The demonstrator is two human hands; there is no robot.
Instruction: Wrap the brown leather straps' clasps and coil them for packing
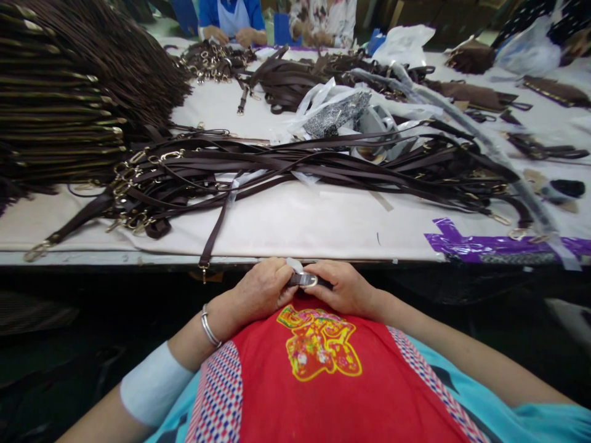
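Strap [295, 280], dark and flat, is pinched by left hand [265, 285] and right hand [345, 287] beside its rounded metal buckle [314, 281].

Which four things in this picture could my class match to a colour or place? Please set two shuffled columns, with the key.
Column 1
1. Strap with buckle
2. Bangle
3. Tape at the table's near edge
4. Apron

Column 2
A. Purple
B. Mostly red
C. Between left hand and right hand
D. Silver

Pairs: 1-C; 2-D; 3-A; 4-B
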